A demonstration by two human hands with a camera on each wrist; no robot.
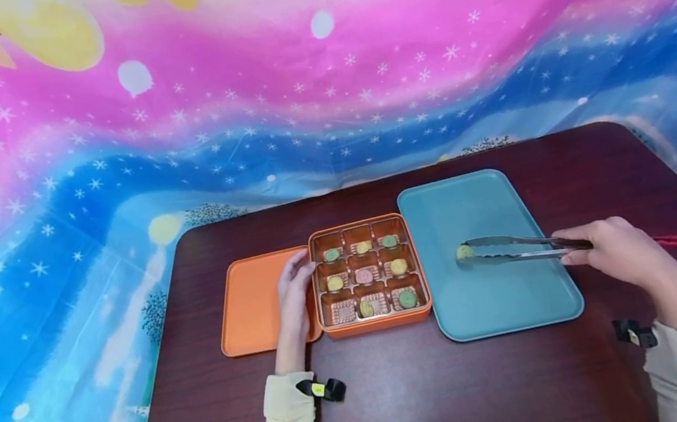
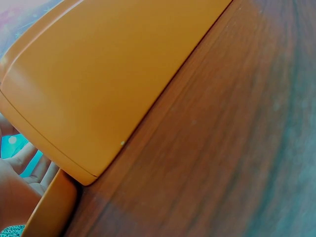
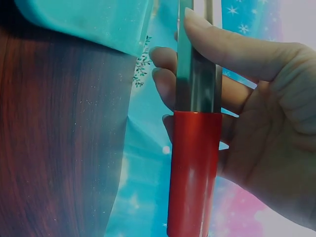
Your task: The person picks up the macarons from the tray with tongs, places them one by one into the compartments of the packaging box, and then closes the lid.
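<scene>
My left hand [image 1: 293, 301] touches the left side of an orange box [image 1: 377, 325], its fingers at the rim; the left wrist view shows them partly hidden behind the box's wall. A divided insert in the box holds small round green, yellow and pink sweets, such as a pink one [image 1: 364, 276] in the middle. Only ribbed bottom shows in the front-left compartment. With thumb and fingers my right hand [image 1: 623, 252] grips metal tongs [image 1: 503, 240] with a red end [image 3: 194, 168]. Between the tong tips is a yellow-green sweet [image 1: 464, 252], over the teal tray [image 1: 475, 205].
An orange lid-like tray [image 1: 250, 304] lies left of the box, partly behind my left hand. The teal tray stands close against the box's right side. All rest on a dark wooden table [image 1: 397, 384], with a printed cloth [image 1: 294, 86] hanging behind it.
</scene>
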